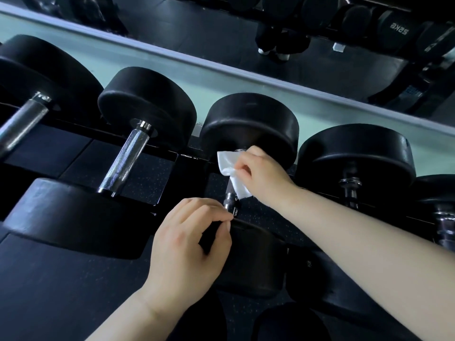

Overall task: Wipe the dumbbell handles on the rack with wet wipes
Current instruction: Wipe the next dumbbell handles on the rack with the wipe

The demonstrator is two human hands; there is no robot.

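Row of black dumbbells lying on a rack (187,157), their handles running near to far. Third dumbbell (251,124) from the left: round black far head, with the near head (256,264) partly under the left hand. Its metal handle (230,201) shows only at the near end; the rest is covered. Wipe (230,169): white and crumpled, laid over the far and middle part of that handle, with one corner trailing toward the near end. Right hand (262,174): reaching in from the near right, fingers curled down round the wipe and pinching it against the handle just below the far head. Left hand (189,244): beside the near end of the same handle, fingers bent, thumb tucked close under the forefinger at the rim of the near head. Whether it grips that rim or only rests there cannot be told. Left neighbour (147,104): a larger dumbbell with a bare silver grip (125,158), knurled. Far left: a still larger weight (41,70), cut off by the frame edge. Right neighbour (357,156): a dumbbell with a short chrome bar, and another beyond it at the right edge. Behind the rack: a pale ledge (172,60), then a mirror (221,25) reflecting more weights, dark floor and a person's legs in pale shoes.
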